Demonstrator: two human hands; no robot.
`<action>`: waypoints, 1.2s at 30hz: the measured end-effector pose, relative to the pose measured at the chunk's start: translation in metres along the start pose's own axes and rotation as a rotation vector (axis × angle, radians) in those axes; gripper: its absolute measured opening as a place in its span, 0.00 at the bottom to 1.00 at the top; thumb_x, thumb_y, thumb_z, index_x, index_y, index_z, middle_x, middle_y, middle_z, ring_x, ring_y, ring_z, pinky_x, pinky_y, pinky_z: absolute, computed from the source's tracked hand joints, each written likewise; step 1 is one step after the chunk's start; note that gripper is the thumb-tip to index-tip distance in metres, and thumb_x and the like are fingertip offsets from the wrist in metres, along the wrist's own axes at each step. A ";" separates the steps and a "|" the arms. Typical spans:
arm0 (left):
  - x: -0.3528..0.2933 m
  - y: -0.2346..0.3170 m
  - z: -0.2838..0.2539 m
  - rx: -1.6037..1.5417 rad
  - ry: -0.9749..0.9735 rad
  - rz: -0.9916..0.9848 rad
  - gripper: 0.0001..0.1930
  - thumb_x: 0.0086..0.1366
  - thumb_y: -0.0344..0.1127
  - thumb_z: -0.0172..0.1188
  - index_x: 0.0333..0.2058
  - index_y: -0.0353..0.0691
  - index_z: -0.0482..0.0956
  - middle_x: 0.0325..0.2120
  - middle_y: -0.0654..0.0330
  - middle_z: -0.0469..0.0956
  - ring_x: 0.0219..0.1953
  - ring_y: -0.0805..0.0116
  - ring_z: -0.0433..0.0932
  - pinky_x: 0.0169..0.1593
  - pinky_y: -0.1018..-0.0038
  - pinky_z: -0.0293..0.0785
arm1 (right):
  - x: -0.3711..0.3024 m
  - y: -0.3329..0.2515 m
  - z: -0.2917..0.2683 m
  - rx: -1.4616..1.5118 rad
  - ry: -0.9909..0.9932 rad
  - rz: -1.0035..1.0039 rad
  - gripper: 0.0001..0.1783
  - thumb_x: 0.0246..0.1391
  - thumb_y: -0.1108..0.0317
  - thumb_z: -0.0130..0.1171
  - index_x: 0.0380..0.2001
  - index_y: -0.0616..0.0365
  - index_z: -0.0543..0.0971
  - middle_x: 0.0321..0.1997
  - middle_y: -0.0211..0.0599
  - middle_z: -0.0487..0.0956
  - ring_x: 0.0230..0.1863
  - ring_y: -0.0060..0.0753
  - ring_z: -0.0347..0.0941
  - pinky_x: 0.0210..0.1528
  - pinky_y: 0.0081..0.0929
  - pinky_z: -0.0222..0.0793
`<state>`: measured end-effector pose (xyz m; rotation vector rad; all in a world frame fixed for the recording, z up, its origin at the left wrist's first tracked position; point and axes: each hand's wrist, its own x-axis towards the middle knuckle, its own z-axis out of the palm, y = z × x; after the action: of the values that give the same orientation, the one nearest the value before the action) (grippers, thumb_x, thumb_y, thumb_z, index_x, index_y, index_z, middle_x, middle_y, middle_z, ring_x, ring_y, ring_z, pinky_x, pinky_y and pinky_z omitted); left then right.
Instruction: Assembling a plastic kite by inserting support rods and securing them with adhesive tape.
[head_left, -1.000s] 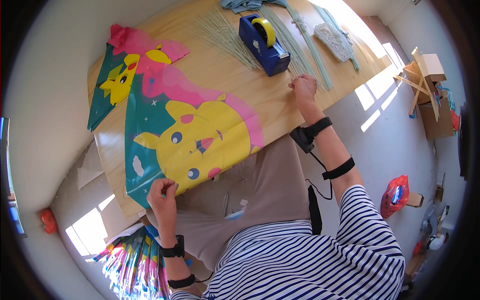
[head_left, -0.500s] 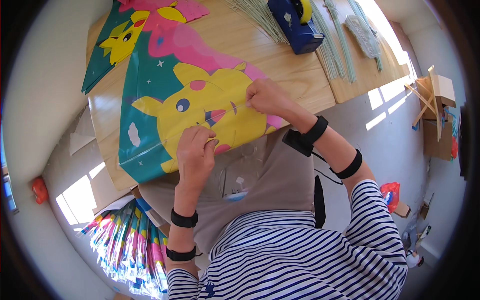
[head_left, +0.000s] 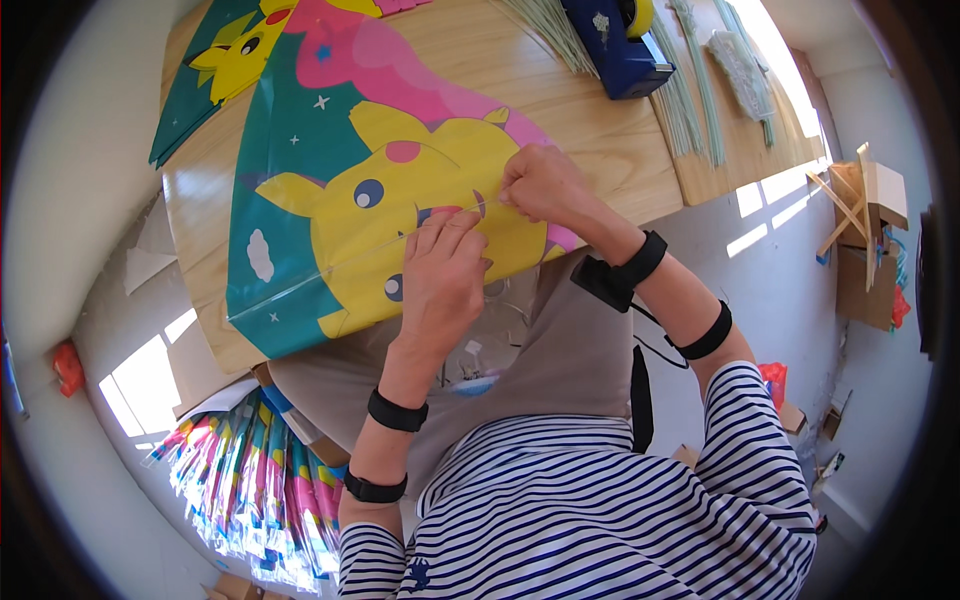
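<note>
A glossy plastic sheet point(head_left: 275, 215) in teal and pink, printed with a large yellow cartoon animal, lies over the table's near edge. Across it runs a thin pale rod point(head_left: 390, 244), slanting from the sheet's lower left up to the right. My right hand point(head_left: 545, 184) is closed, thumb and fingertips pinching the rod near its right end. Just left of it, my left hand point(head_left: 445, 275) rests on the sheet, fingers stretched over the rod and pressing on it. Its fingertips hide part of the printed face.
Similar folded sheets point(head_left: 200, 98) lie at the table's far left. A blue tape dispenser point(head_left: 618, 55), bundles of pale rods point(head_left: 680, 115) and a clear plastic box point(head_left: 742, 75) sit at the far right. Many packed colourful bundles point(head_left: 245, 480) stand low on the left. Cardboard boxes point(head_left: 865, 285) are at the right wall.
My left hand has slid along the rod to the right and up, nearer my right hand, and its fingers have straightened. My right hand keeps its pinch, shifted slightly right in view.
</note>
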<state>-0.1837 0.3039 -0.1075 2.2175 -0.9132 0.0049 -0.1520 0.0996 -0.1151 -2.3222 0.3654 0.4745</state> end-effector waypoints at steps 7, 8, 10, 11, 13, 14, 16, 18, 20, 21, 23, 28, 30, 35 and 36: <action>0.002 0.000 0.010 0.022 -0.025 0.040 0.12 0.50 0.25 0.66 0.35 0.35 0.77 0.50 0.52 0.77 0.55 0.48 0.71 0.58 0.57 0.66 | 0.002 0.007 0.007 -0.079 0.095 -0.076 0.06 0.45 0.72 0.62 0.21 0.63 0.83 0.15 0.42 0.79 0.17 0.34 0.77 0.25 0.32 0.72; 0.002 0.000 0.011 0.027 -0.026 0.047 0.12 0.50 0.25 0.66 0.35 0.36 0.77 0.50 0.52 0.77 0.55 0.48 0.71 0.58 0.57 0.66 | 0.002 0.008 0.007 -0.099 0.107 -0.086 0.06 0.44 0.72 0.62 0.22 0.63 0.83 0.17 0.44 0.79 0.19 0.37 0.78 0.26 0.34 0.72; 0.004 0.000 0.014 0.049 -0.038 0.066 0.12 0.50 0.26 0.66 0.35 0.36 0.77 0.50 0.52 0.77 0.55 0.49 0.71 0.58 0.57 0.66 | 0.003 0.010 0.009 -0.138 0.133 -0.104 0.06 0.43 0.70 0.63 0.22 0.63 0.84 0.19 0.47 0.80 0.23 0.43 0.79 0.29 0.37 0.73; 0.005 0.000 0.015 0.060 -0.044 0.076 0.13 0.50 0.26 0.66 0.35 0.36 0.77 0.50 0.52 0.77 0.55 0.49 0.71 0.58 0.57 0.66 | 0.003 0.010 0.010 -0.153 0.145 -0.108 0.06 0.42 0.70 0.63 0.22 0.62 0.84 0.21 0.48 0.80 0.25 0.45 0.80 0.31 0.38 0.73; 0.005 -0.001 0.019 0.090 -0.043 0.092 0.14 0.50 0.27 0.67 0.36 0.36 0.76 0.50 0.52 0.77 0.54 0.50 0.72 0.57 0.57 0.66 | 0.002 0.010 0.011 -0.186 0.170 -0.116 0.07 0.41 0.69 0.64 0.22 0.61 0.84 0.23 0.50 0.81 0.29 0.49 0.80 0.33 0.40 0.73; 0.005 -0.001 0.020 0.105 -0.043 0.101 0.14 0.50 0.27 0.67 0.37 0.36 0.76 0.50 0.53 0.77 0.54 0.50 0.72 0.57 0.57 0.65 | 0.002 0.009 0.011 -0.190 0.170 -0.106 0.07 0.41 0.69 0.65 0.23 0.61 0.84 0.24 0.50 0.81 0.30 0.50 0.80 0.33 0.41 0.73; 0.006 -0.002 0.020 0.116 -0.049 0.106 0.15 0.50 0.28 0.68 0.38 0.35 0.76 0.50 0.53 0.77 0.54 0.51 0.72 0.57 0.58 0.65 | 0.001 0.008 0.011 -0.197 0.169 -0.085 0.07 0.40 0.69 0.65 0.24 0.61 0.85 0.26 0.50 0.81 0.32 0.51 0.80 0.34 0.41 0.73; 0.006 -0.002 0.022 0.129 -0.056 0.106 0.16 0.50 0.29 0.68 0.39 0.35 0.76 0.50 0.53 0.77 0.54 0.52 0.72 0.57 0.58 0.65 | 0.002 0.010 0.013 -0.210 0.188 -0.098 0.07 0.41 0.69 0.65 0.23 0.62 0.84 0.23 0.51 0.81 0.28 0.48 0.80 0.32 0.40 0.74; 0.005 -0.002 0.023 0.149 -0.056 0.105 0.17 0.50 0.29 0.68 0.40 0.35 0.76 0.50 0.54 0.77 0.54 0.53 0.72 0.58 0.58 0.64 | 0.001 0.008 0.011 -0.182 0.161 -0.078 0.07 0.43 0.69 0.65 0.23 0.63 0.84 0.21 0.49 0.80 0.23 0.43 0.79 0.28 0.37 0.74; 0.005 -0.002 0.023 0.159 -0.059 0.104 0.17 0.51 0.30 0.68 0.40 0.36 0.76 0.50 0.55 0.77 0.54 0.54 0.72 0.58 0.59 0.64 | 0.001 0.005 0.007 -0.146 0.122 -0.048 0.08 0.44 0.69 0.65 0.22 0.65 0.84 0.19 0.48 0.80 0.21 0.40 0.79 0.26 0.35 0.74; 0.005 -0.001 0.022 0.179 -0.063 0.102 0.17 0.51 0.31 0.68 0.41 0.36 0.77 0.50 0.55 0.77 0.54 0.56 0.72 0.58 0.59 0.63 | -0.002 0.001 -0.003 -0.006 0.027 0.020 0.10 0.47 0.69 0.65 0.22 0.67 0.83 0.17 0.44 0.79 0.17 0.34 0.77 0.22 0.31 0.73; 0.005 0.000 0.023 0.209 -0.088 0.093 0.18 0.51 0.32 0.69 0.42 0.37 0.77 0.50 0.57 0.77 0.55 0.58 0.72 0.58 0.58 0.62 | -0.011 0.004 -0.018 0.315 -0.031 0.126 0.15 0.50 0.70 0.64 0.15 0.68 0.79 0.14 0.41 0.79 0.12 0.32 0.76 0.20 0.25 0.73; 0.005 0.000 0.022 0.216 -0.093 0.090 0.18 0.52 0.33 0.69 0.42 0.37 0.77 0.50 0.57 0.77 0.55 0.58 0.72 0.58 0.58 0.62 | -0.015 0.007 -0.034 0.312 0.026 0.139 0.12 0.52 0.70 0.64 0.20 0.69 0.80 0.15 0.38 0.78 0.14 0.28 0.75 0.19 0.24 0.70; 0.004 0.001 0.022 0.217 -0.087 0.083 0.19 0.51 0.32 0.68 0.43 0.38 0.77 0.50 0.58 0.77 0.55 0.58 0.72 0.58 0.58 0.62 | -0.028 0.016 -0.029 0.092 0.264 -0.219 0.04 0.45 0.71 0.64 0.23 0.60 0.82 0.20 0.40 0.79 0.23 0.40 0.77 0.27 0.36 0.72; 0.004 0.001 0.023 0.204 -0.083 0.088 0.19 0.51 0.32 0.68 0.43 0.38 0.77 0.50 0.58 0.77 0.55 0.58 0.71 0.58 0.58 0.62 | -0.030 0.011 -0.020 0.072 0.307 -0.332 0.03 0.44 0.71 0.65 0.24 0.58 0.82 0.23 0.40 0.79 0.26 0.42 0.77 0.29 0.38 0.72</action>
<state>-0.1869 0.2868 -0.1226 2.3779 -1.0977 0.0495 -0.1784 0.0810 -0.0955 -2.3259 0.1313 -0.0577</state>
